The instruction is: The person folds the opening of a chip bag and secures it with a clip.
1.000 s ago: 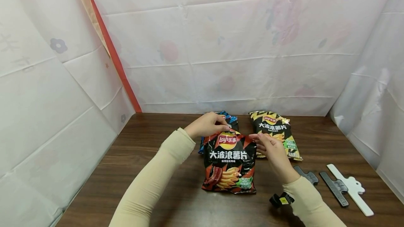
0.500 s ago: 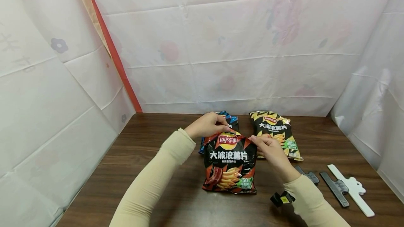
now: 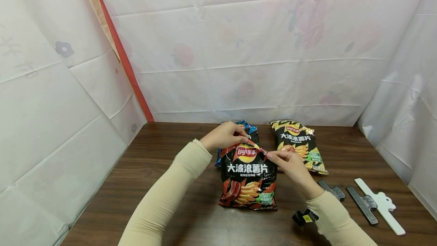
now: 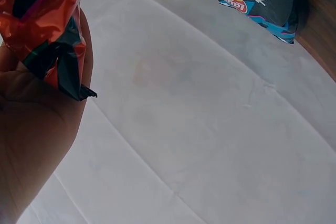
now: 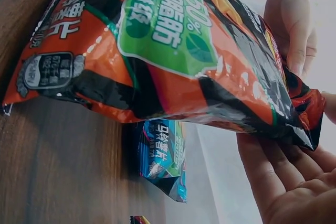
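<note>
A red and black potato chip bag point(image 3: 248, 177) stands upright in the middle of the table, facing the head camera. My left hand point(image 3: 225, 136) pinches its top edge from above, fingertips near the middle. The top right corner is between thumb and fingers of my right hand point(image 3: 290, 166), where the edge is folded inward. In the right wrist view, the right hand's fingers point(image 5: 262, 169) lie spread behind the crumpled corner. The left wrist view shows crumpled red and black foil point(image 4: 52, 35) against the left palm.
A blue chip bag point(image 3: 252, 134) lies behind, partly hidden by the red one. To its right is a yellow and black chip bag point(image 3: 297, 143). On the right lie two grey bars with tabs point(image 3: 332, 190) and a longer white one point(image 3: 380, 204). White cloth hangs around the table.
My right hand has closed on the bag's top right corner and moved slightly left and down, folding the edge inward. The left hand and the bag's body have stayed put.
</note>
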Available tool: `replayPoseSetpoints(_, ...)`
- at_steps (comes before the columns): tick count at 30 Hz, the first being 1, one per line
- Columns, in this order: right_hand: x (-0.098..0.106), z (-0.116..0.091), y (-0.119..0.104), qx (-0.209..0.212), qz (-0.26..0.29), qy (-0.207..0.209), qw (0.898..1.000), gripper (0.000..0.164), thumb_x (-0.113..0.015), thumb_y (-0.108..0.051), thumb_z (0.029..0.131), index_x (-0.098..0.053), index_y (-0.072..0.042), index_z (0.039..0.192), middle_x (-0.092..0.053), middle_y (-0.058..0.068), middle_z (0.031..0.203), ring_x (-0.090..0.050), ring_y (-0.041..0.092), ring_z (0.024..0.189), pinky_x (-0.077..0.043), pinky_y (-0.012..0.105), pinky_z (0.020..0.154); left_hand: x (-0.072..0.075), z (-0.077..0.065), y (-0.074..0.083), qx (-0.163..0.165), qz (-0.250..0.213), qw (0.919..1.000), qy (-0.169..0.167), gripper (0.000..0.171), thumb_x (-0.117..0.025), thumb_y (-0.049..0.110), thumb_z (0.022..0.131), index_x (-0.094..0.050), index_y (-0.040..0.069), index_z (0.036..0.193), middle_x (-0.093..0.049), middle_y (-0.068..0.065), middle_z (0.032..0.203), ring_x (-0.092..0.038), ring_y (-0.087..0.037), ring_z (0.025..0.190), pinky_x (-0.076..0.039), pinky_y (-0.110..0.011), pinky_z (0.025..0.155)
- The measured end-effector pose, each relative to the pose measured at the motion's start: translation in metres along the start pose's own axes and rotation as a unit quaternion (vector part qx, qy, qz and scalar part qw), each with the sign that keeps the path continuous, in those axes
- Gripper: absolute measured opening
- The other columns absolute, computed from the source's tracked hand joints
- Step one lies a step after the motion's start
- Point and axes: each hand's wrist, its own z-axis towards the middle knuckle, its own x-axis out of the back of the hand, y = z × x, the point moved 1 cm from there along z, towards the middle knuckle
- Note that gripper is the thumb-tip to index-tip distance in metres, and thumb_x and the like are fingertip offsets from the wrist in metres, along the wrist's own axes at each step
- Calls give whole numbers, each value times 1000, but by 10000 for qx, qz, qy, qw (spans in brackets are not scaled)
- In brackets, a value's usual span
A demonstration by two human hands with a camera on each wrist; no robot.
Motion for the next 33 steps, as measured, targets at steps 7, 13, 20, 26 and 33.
replayPoseSetpoints(7,-2,1,3,14,-313,195,9993,39,-64,-32,96,-70,-1,119,-65,18,122,-64,4,93,-56,25,77,1,-2,2,-24,106,9999,27,18,-62,24,98,-77,14,101,-65,-1,86,-49,-10,62,-42,-23,61)
replayPoseSetpoints(13,-4,1,3,107,-554,466,9973,36,-67,-29,94,-72,-1,116,-66,16,114,-57,5,89,-50,23,71,0,-1,1,-10,76,10000,45,19,-62,24,97,-77,14,103,-66,-1,86,-49,-9,63,-42,-23,61)
replayPoseSetpoints(20,-5,0,5,120,-490,529,9973,34,-67,-26,95,-71,0,117,-68,15,114,-52,3,83,-43,23,65,-1,0,0,31,56,9999,124,16,-63,23,97,-77,15,101,-66,0,84,-49,-12,61,-40,-22,59)
replayPoseSetpoints(26,-4,0,5,80,-404,491,9979,35,-66,-27,95,-71,0,117,-69,17,116,-56,-2,87,-48,21,71,-2,-2,1,162,-108,9996,188,16,-64,22,96,-77,15,103,-72,-12,89,-54,-17,57,-32,-22,49)
replayPoseSetpoints(33,-4,0,9,64,-55,441,9990,35,-66,-27,95,-73,2,113,-72,15,113,-61,-6,93,-52,19,80,-3,-2,0,262,-204,9989,344,15,-67,21,94,-78,15,102,-67,-9,127,-60,-6,70,-42,-22,58)
